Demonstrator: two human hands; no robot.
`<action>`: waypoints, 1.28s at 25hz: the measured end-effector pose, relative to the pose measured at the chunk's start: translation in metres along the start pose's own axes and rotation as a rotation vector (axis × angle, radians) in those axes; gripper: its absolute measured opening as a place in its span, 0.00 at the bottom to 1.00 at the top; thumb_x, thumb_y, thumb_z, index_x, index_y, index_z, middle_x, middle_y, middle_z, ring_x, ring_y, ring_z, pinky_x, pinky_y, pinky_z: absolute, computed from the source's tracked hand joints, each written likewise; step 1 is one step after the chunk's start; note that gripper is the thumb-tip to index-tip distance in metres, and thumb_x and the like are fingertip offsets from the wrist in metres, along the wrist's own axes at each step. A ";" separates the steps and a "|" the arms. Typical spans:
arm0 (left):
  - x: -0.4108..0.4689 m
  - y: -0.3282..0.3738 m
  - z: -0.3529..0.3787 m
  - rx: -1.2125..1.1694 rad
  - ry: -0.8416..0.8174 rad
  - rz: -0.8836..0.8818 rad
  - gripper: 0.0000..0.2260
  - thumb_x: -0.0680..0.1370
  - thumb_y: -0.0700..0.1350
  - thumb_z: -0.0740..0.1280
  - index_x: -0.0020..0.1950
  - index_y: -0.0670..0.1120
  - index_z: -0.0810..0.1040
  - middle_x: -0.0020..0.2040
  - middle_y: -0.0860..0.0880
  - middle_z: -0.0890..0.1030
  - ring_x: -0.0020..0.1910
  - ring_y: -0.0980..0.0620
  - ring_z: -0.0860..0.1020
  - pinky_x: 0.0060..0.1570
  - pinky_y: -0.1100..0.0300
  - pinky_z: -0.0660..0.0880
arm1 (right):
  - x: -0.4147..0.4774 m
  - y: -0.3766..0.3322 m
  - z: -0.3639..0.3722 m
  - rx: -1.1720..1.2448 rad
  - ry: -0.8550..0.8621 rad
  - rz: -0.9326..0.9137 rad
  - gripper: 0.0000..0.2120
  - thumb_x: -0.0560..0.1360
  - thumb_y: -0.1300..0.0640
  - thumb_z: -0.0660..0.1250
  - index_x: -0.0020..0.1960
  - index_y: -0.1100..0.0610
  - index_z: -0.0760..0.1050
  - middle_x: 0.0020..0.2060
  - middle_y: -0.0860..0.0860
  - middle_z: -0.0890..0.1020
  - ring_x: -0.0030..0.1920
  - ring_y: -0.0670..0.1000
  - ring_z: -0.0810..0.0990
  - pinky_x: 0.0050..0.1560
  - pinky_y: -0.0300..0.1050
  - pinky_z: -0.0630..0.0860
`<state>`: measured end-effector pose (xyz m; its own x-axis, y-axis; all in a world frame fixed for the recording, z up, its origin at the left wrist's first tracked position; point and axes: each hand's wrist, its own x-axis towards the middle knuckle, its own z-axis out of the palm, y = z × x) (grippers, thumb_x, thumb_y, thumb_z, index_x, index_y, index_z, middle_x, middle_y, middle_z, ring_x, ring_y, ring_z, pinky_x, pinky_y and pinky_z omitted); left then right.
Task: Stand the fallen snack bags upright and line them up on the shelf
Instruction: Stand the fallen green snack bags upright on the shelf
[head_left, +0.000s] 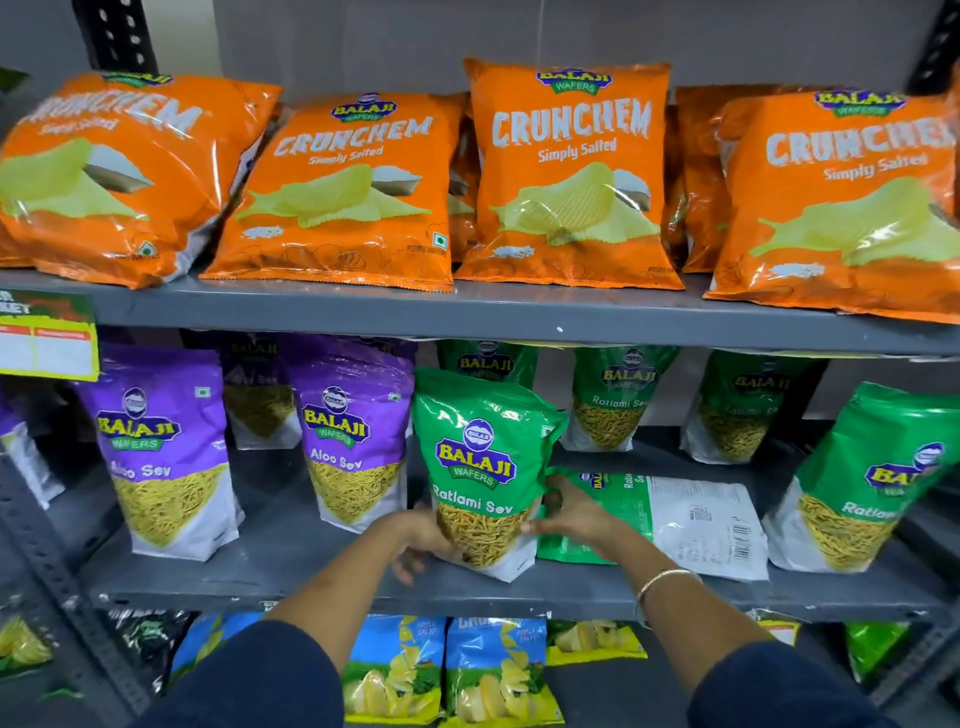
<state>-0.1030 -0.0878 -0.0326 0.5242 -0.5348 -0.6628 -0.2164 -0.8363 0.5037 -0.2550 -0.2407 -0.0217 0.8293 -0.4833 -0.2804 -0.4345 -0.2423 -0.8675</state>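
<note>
Both hands gripped one green snack bag (480, 467) on the middle shelf (311, 587).
Left hand (423, 540) and right hand (571, 512) clamped its lower sides; bag upright, tilted slightly. Another green bag (654, 519) lay flat just right of it, behind the right hand.

One head-worn view faces the shelves (467, 317) straight on, close, angled slightly down, both forearms reaching in from the bottom edge.

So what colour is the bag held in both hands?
Green on top with a white base, seen in the head view: the bag between the left hand and right hand.
</note>
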 end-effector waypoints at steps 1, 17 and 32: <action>-0.001 0.004 0.002 0.104 -0.145 -0.102 0.14 0.77 0.50 0.63 0.54 0.40 0.68 0.47 0.45 0.78 0.45 0.48 0.78 0.68 0.48 0.70 | -0.002 0.002 -0.012 0.008 0.031 0.011 0.38 0.67 0.63 0.73 0.71 0.62 0.57 0.68 0.62 0.69 0.68 0.60 0.68 0.62 0.52 0.71; 0.037 0.180 0.160 -1.014 0.097 -0.080 0.28 0.76 0.43 0.64 0.73 0.40 0.58 0.64 0.40 0.72 0.63 0.40 0.72 0.68 0.42 0.63 | 0.036 0.104 -0.212 -0.735 0.001 0.129 0.19 0.75 0.43 0.59 0.34 0.56 0.67 0.32 0.52 0.68 0.32 0.49 0.67 0.29 0.38 0.60; 0.015 0.198 0.155 -0.952 0.559 0.428 0.27 0.67 0.28 0.71 0.64 0.37 0.70 0.56 0.42 0.78 0.51 0.48 0.76 0.43 0.62 0.75 | 0.013 0.077 -0.200 -0.075 0.004 -0.181 0.22 0.61 0.72 0.76 0.48 0.55 0.75 0.58 0.59 0.79 0.58 0.54 0.77 0.54 0.42 0.75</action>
<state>-0.2662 -0.2800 -0.0285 0.8967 -0.4246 -0.1250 0.1150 -0.0492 0.9921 -0.3481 -0.4333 -0.0100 0.8951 -0.4292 -0.1209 -0.3036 -0.3879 -0.8703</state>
